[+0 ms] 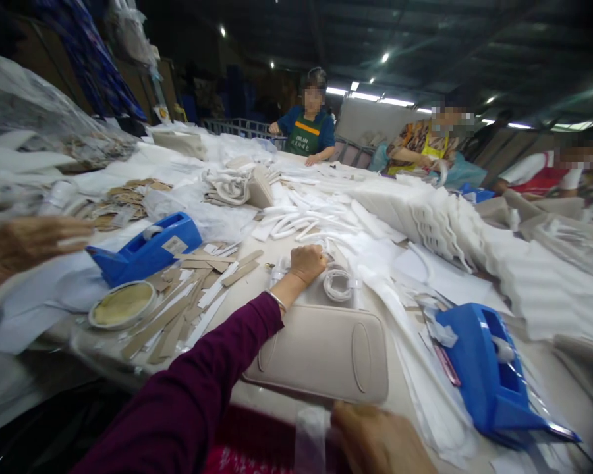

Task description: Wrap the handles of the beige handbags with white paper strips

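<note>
My left hand (307,262), in a purple sleeve with a bangle, reaches out over the bench. Its fingers are curled closed; what they hold, if anything, is hidden. Just right of it stands a coiled, pale band (338,284) with clear wrapping beside it. Under my forearm lies a flat beige padded panel (321,352) with rounded corners and curved seams at each end. Low in the view, my right hand (380,434) is blurred at the bench's near edge. Beside its fingertips hangs a translucent strip (310,438), like clear tape; whether the hand grips it is unclear.
Blue tape dispensers stand at left (148,247) and right (494,375). Cardboard strips (192,303) lie near a round tub (122,304). Another person's hand (34,245) enters from the left. White foam sheets (538,276) are stacked at right. Several co-workers stand beyond.
</note>
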The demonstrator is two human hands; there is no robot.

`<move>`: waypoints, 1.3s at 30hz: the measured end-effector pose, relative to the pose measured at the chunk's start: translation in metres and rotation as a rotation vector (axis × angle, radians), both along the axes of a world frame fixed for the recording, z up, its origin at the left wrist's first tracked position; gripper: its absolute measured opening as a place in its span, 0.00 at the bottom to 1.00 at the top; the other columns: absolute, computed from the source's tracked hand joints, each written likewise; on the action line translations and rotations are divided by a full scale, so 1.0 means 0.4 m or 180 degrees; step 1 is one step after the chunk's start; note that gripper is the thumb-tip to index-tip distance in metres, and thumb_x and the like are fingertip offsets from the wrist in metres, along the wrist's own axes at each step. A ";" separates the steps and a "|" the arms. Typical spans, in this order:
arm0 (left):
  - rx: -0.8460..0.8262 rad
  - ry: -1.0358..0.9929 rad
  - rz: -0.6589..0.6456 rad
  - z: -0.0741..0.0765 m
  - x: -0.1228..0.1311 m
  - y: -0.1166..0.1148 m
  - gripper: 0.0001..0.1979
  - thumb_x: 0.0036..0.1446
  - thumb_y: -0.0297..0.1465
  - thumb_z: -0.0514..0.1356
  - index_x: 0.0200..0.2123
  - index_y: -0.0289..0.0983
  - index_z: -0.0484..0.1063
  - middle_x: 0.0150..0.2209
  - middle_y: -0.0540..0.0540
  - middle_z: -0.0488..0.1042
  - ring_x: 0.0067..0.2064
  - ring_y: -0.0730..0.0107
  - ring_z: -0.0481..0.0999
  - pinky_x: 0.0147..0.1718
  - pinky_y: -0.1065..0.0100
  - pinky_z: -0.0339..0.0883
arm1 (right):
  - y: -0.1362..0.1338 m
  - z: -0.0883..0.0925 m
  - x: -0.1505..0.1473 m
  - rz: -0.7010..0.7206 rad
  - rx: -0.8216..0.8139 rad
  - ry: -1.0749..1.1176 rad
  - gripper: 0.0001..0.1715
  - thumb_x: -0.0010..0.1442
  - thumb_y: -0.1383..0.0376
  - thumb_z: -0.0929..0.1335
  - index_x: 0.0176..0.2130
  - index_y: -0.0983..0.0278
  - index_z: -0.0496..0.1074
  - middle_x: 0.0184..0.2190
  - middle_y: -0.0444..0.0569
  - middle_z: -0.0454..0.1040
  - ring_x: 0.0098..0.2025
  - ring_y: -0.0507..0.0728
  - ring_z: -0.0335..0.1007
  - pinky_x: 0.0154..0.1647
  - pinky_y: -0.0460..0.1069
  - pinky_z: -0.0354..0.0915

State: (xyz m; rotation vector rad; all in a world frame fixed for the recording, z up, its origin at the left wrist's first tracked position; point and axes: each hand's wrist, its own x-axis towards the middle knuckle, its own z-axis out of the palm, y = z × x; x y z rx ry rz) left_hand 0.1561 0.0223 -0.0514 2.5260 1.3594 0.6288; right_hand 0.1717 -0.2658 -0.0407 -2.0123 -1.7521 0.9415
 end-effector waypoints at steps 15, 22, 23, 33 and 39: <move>0.0100 -0.0693 -0.0155 -0.027 -0.012 0.054 0.09 0.56 0.32 0.53 0.27 0.38 0.69 0.28 0.49 0.75 0.33 0.70 0.73 0.34 0.71 0.60 | 0.373 -0.055 0.035 0.0942 0.1861 -0.1851 0.10 0.64 0.60 0.64 0.37 0.65 0.69 0.38 0.50 0.69 0.41 0.60 0.63 0.41 0.54 0.62; -0.0330 -0.2166 -0.0174 0.005 -0.018 0.082 0.11 0.55 0.33 0.52 0.23 0.37 0.66 0.22 0.53 0.68 0.27 0.74 0.66 0.30 0.73 0.60 | 0.382 -0.045 0.040 0.0836 0.1848 -0.1626 0.10 0.62 0.60 0.65 0.39 0.65 0.70 0.41 0.52 0.68 0.43 0.60 0.63 0.44 0.53 0.64; -0.0353 -0.2360 -0.0133 0.012 -0.019 0.088 0.11 0.55 0.33 0.52 0.23 0.37 0.66 0.22 0.53 0.68 0.26 0.74 0.66 0.30 0.73 0.60 | 0.382 -0.045 0.041 0.0803 0.1824 -0.1590 0.09 0.62 0.61 0.65 0.39 0.64 0.70 0.41 0.52 0.69 0.43 0.60 0.63 0.44 0.53 0.64; 0.0283 -0.1204 -0.0182 0.004 -0.030 0.055 0.12 0.59 0.35 0.51 0.26 0.39 0.68 0.25 0.49 0.73 0.31 0.70 0.72 0.33 0.70 0.59 | 0.374 0.004 0.054 0.0545 0.2226 -0.1151 0.07 0.62 0.68 0.62 0.37 0.64 0.70 0.38 0.51 0.69 0.42 0.58 0.64 0.42 0.51 0.64; 0.0301 0.0070 -0.0133 0.014 -0.027 0.028 0.15 0.59 0.33 0.48 0.35 0.37 0.74 0.36 0.40 0.77 0.39 0.61 0.76 0.37 0.65 0.64 | 0.530 0.076 0.231 -0.1313 0.1941 -0.1289 0.25 0.50 0.66 0.72 0.48 0.72 0.69 0.44 0.60 0.69 0.49 0.65 0.63 0.48 0.54 0.62</move>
